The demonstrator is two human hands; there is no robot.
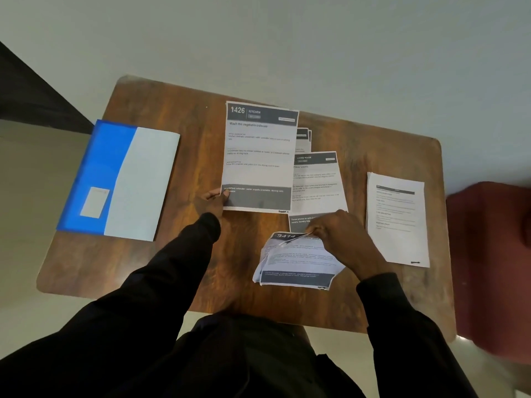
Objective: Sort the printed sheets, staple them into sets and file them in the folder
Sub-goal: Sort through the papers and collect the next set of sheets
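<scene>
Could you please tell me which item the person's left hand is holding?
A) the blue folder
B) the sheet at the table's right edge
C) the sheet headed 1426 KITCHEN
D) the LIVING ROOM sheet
C: the left hand pinches the lower left corner of the 1426 KITCHEN sheet, while the right hand grips a separate curled bundle of sheets nearer the person.
</scene>
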